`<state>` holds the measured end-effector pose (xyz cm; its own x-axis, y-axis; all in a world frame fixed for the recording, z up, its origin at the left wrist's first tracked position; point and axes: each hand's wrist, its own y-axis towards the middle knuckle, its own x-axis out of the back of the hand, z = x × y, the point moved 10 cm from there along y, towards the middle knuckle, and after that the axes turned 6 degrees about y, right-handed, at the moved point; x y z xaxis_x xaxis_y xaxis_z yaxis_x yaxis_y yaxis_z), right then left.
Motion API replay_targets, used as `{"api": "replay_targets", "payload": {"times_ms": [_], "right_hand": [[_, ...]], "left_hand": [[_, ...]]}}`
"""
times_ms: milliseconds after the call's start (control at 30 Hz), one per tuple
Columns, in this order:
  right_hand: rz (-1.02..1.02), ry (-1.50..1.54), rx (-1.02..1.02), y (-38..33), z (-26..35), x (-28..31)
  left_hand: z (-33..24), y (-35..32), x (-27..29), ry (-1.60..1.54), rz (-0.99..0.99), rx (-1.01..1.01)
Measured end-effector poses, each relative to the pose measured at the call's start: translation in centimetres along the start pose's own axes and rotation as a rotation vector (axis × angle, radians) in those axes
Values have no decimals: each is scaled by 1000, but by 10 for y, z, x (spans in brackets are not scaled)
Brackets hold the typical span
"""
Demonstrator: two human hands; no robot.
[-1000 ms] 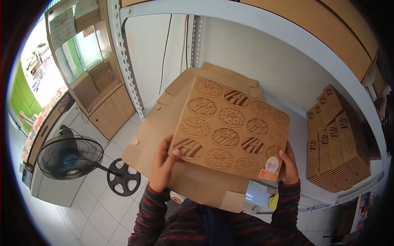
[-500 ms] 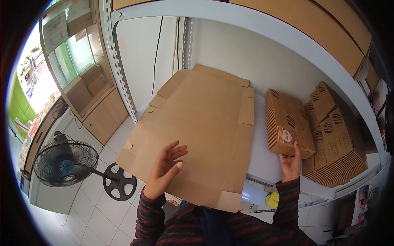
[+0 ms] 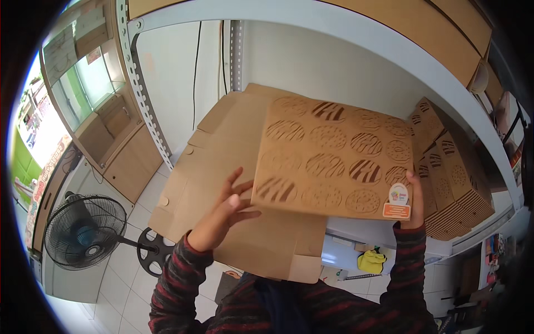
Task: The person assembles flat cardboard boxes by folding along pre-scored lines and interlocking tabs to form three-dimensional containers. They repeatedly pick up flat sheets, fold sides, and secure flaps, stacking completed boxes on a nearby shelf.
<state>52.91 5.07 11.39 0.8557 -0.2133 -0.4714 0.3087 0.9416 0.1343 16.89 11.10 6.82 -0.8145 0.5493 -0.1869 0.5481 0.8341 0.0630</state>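
Note:
A brown cardboard box (image 3: 334,153) printed with doughnuts is raised over the shelf, its broad printed face turned up toward me. My right hand (image 3: 413,201) grips its right edge, near a white and orange sticker at the lower right corner. At the box's lower left corner is my left hand (image 3: 222,214), fingers spread; it holds nothing, and whether a fingertip touches the box I cannot tell. Underneath lies a large unfolded sheet of brown cardboard (image 3: 200,178), creased and with tabs along its edges, partly hidden by the box.
Several similar printed boxes (image 3: 453,172) are stacked at the right end of the shelf. A grey metal shelf frame (image 3: 345,19) arches overhead. On the left, a black fan (image 3: 86,231) stands on the tiled floor beside a wooden cabinet (image 3: 133,170). A yellow cloth (image 3: 371,261) lies below.
My right hand has lifted the box from beside the stack, brought it left over the cardboard sheet and turned its broad face up. My left hand has opened wider near its corner.

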Motion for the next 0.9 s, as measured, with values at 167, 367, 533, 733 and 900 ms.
{"api": "replay_targets", "payload": {"times_ms": [167, 367, 533, 733, 900], "right_hand": [[64, -442, 197, -10, 19, -25], [212, -1690, 1205, -100, 47, -147], [187, -1922, 1437, -102, 10, -144], [36, -1979, 1421, -77, 69, -133], [-232, -2132, 1286, -53, 124, -100]], "left_hand": [[17, 9, -18, -133, 5, 59], [24, 4, -18, -212, -155, 5], [9, 11, -60, -173, 4, 12], [-3, 6, -74, -324, 158, -28], [5, 0, -57, -337, 103, -8]]}}
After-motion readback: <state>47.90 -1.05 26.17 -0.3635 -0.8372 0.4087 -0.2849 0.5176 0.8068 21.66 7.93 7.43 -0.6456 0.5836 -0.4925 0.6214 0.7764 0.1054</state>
